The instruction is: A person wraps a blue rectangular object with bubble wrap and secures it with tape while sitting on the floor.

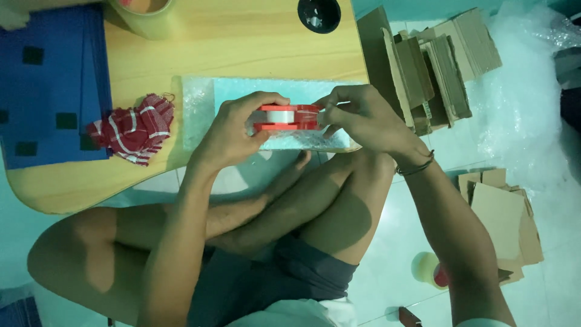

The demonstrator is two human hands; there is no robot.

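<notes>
Tape is what my hands are busy with. My left hand [239, 130] grips a red plastic tape dispenser with a white roll of tape inside [284, 117], fingers curled over its top and thumb under it. My right hand [360, 118] pinches the dispenser's end at 3 o'clock, fingertips close together, maybe on the loose tape end, but I cannot tell for sure.

The dispenser's long side runs from 9 o'clock to 3 o'clock, straight between my two hands. Both hands touch it, so neither is nearer. It hangs just above a flat packet wrapped in clear bubble wrap [206, 109], which lies on the pale wooden tabletop [242, 42] with its long side running the same way.

At 9 o'clock from the packet sits a crumpled red and white checked cloth [133, 130]. Past it lies a stack of blue sheets with dark squares [51, 91]. At 12 o'clock a big roll of clear tape [145, 15] is cut off by the edge of the view. Brown cardboard pieces [436, 66] lean together on the floor at 2 o'clock.

My fingers hide the cutting end of the dispenser.
</notes>
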